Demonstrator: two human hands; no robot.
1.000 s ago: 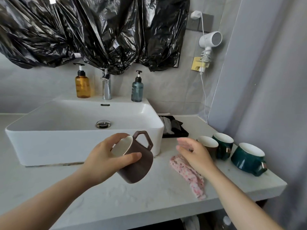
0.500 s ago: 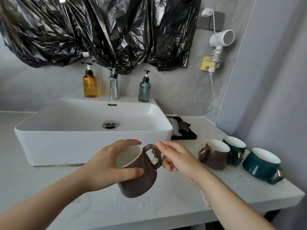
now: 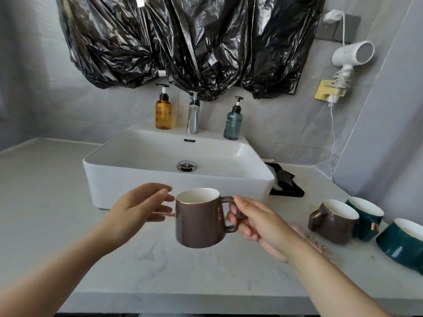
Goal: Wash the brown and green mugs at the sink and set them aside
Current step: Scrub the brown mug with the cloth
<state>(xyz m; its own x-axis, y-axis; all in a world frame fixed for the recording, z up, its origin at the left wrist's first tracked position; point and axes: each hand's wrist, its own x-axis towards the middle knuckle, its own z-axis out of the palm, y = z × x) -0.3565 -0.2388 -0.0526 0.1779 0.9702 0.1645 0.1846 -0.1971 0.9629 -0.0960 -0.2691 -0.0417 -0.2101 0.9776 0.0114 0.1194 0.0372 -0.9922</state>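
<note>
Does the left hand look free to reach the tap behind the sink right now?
Probably yes. The left hand is open and holds nothing; the right hand grips the brown mug by its handle, and only the open sink lies between it and the tap.

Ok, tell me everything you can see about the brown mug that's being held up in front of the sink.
The held brown mug looks like glossy ceramic, brown outside and white inside, with a thin pale rim and an angular loop handle pointing right. What shows of the inside looks empty. It is roughly upright in the air, above the counter and in front of the sink. The right hand grips the handle. The open left hand is close beside its left wall, but contact is unclear.
</note>
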